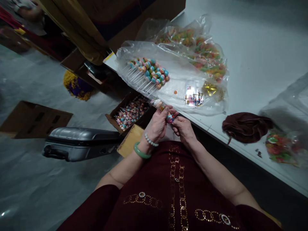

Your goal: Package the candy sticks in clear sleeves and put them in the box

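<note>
My left hand (156, 125) and my right hand (184, 129) meet over the table's edge, both pinching a small lollipop with a pink and blue head (169, 118). Just beyond my left fingertips lies a pale wrapped item (157, 103), and I cannot tell whether it touches them. A pearl bracelet (151, 140) and a green bangle (141, 150) circle my left wrist. Farther up the table, rows of multicoloured candy sticks (148, 72) lie on a clear plastic sheet (179, 77). An open cardboard box of lollipops (131, 113) sits left of my hands.
Bags of gummy candy (199, 48) lie at the table's far side, beside gold tinsel (211, 89) and a small printed packet (193, 98). A maroon cloth (246, 127) and another candy bag (279, 147) lie right. A grey suitcase (81, 144) and flattened cardboard (33, 120) lie on the floor left.
</note>
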A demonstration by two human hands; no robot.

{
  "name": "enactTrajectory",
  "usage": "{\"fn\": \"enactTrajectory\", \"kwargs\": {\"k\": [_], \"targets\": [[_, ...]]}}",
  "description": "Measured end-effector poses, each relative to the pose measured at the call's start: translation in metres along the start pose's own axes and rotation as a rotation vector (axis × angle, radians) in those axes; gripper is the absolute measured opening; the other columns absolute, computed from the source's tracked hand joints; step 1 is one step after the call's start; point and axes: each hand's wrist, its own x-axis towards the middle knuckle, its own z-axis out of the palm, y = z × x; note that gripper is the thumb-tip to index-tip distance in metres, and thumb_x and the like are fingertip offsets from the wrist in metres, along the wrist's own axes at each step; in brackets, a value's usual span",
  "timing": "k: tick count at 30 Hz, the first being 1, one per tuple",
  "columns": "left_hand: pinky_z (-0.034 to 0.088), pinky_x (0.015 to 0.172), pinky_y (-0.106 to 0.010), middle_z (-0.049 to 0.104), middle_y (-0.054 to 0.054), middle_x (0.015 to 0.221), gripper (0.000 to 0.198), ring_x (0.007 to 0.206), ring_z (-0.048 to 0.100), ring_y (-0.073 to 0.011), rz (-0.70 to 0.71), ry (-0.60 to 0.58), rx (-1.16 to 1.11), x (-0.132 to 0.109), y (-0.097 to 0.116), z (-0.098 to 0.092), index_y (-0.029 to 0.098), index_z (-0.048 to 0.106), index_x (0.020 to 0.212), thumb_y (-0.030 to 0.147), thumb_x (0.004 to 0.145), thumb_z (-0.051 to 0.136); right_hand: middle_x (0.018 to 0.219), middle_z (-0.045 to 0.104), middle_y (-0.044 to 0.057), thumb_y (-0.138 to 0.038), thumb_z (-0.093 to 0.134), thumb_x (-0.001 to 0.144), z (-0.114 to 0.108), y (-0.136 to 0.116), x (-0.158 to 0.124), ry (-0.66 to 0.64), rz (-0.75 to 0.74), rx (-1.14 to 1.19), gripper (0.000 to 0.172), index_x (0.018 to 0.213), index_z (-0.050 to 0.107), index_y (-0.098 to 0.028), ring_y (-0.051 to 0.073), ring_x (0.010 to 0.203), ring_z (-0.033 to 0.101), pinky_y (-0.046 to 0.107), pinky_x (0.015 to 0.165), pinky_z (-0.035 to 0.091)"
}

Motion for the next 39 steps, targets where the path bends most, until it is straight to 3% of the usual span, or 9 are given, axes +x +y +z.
{"fn": "enactTrajectory", "kwargs": {"k": [7, 10, 13, 16, 20, 25, 30, 33, 39], "targets": [[0.054, 0.083, -0.031, 0.068, -0.006, 0.084, 0.021, 0.09, 0.069, -0.0184, -0.216, -0.056, -0.072, 0.027, -0.005, -0.001, 0.013, 0.064, 0.088, 0.028, 0.078, 0.075, 0.042, 0.033, -0.011, -0.041, 0.07, 0.067, -0.009, -0.002, 0.02, 0.035, -0.004, 0.095, 0.025, 0.07, 0.055, -0.021, 0.005, 0.036, 0.02, 0.021, 0.036, 0.011], [0.054, 0.084, -0.029, 0.067, -0.005, 0.085, 0.018, 0.089, 0.068, -0.0172, -0.236, -0.052, -0.076, 0.038, -0.002, -0.004, 0.015, 0.064, 0.09, 0.022, 0.077, 0.075, 0.049, 0.045, -0.008, -0.044, 0.067, 0.074, -0.019, -0.002, 0.022, 0.023, -0.15, -0.099, 0.026, 0.07, 0.056, -0.022, 0.007, 0.041, 0.033, 0.021, 0.041, 0.024], [0.054, 0.083, -0.029, 0.065, -0.003, 0.079, 0.018, 0.086, 0.068, -0.0167, -0.217, -0.021, -0.068, 0.043, -0.003, -0.003, 0.015, 0.063, 0.087, 0.022, 0.077, 0.076, 0.055, 0.054, -0.005, -0.038, 0.068, 0.077, -0.025, 0.0, 0.023, 0.152, -0.369, -0.435, 0.02, 0.068, 0.059, -0.022, 0.01, 0.051, 0.045, 0.024, 0.052, 0.035], [0.053, 0.083, -0.029, 0.065, -0.002, 0.08, 0.021, 0.085, 0.068, -0.0162, -0.215, -0.026, -0.035, 0.042, -0.008, -0.001, 0.015, 0.063, 0.088, 0.023, 0.075, 0.077, 0.057, 0.058, -0.004, -0.038, 0.065, 0.081, -0.028, 0.003, 0.026, 0.254, -0.425, -0.622, 0.02, 0.068, 0.063, -0.023, 0.012, 0.054, 0.049, 0.025, 0.056, 0.036], [0.05, 0.081, -0.025, 0.065, -0.002, 0.081, 0.024, 0.081, 0.065, -0.0128, -0.177, -0.021, 0.0, 0.035, -0.018, 0.001, 0.015, 0.065, 0.091, 0.025, 0.074, 0.078, 0.052, 0.055, -0.004, -0.043, 0.063, 0.081, -0.026, 0.005, 0.033, 0.291, -0.369, -0.604, 0.029, 0.06, 0.06, -0.022, 0.014, 0.055, 0.049, 0.025, 0.055, 0.034], [0.047, 0.076, -0.021, 0.062, 0.001, 0.075, 0.021, 0.072, 0.058, -0.0085, -0.116, -0.043, -0.012, 0.029, -0.029, 0.006, 0.013, 0.066, 0.084, 0.027, 0.074, 0.078, 0.058, 0.059, -0.001, -0.042, 0.059, 0.082, -0.02, 0.005, 0.035, 0.401, -0.454, -0.731, 0.028, 0.062, 0.06, -0.023, 0.016, 0.059, 0.05, 0.027, 0.058, 0.035], [0.048, 0.077, -0.023, 0.064, -0.001, 0.072, 0.028, 0.073, 0.06, -0.0108, -0.12, -0.097, -0.031, 0.031, -0.027, 0.005, 0.013, 0.065, 0.077, 0.037, 0.073, 0.079, 0.071, 0.065, -0.001, -0.043, 0.055, 0.088, -0.024, 0.008, 0.028, 0.259, -0.552, -0.68, 0.026, 0.074, 0.062, -0.023, 0.015, 0.064, 0.055, 0.025, 0.061, 0.039], [0.046, 0.07, -0.022, 0.062, 0.0, 0.069, 0.033, 0.067, 0.056, -0.0096, -0.126, -0.06, -0.005, 0.029, -0.024, -0.001, 0.012, 0.065, 0.074, 0.04, 0.068, 0.082, 0.074, 0.068, 0.001, -0.04, 0.056, 0.088, -0.026, 0.01, 0.021, 0.301, -0.686, -0.898, 0.021, 0.082, 0.065, -0.022, 0.015, 0.064, 0.057, 0.025, 0.062, 0.038], [0.041, 0.063, -0.021, 0.059, 0.002, 0.065, 0.036, 0.061, 0.049, -0.0068, -0.124, -0.027, 0.012, 0.014, -0.031, 0.001, 0.012, 0.062, 0.067, 0.039, 0.061, 0.086, 0.057, 0.06, 0.003, -0.032, 0.048, 0.091, -0.014, 0.004, 0.009, 0.466, -0.803, -1.271, 0.03, 0.067, 0.061, -0.019, 0.014, 0.053, 0.047, 0.029, 0.056, 0.026]]}}
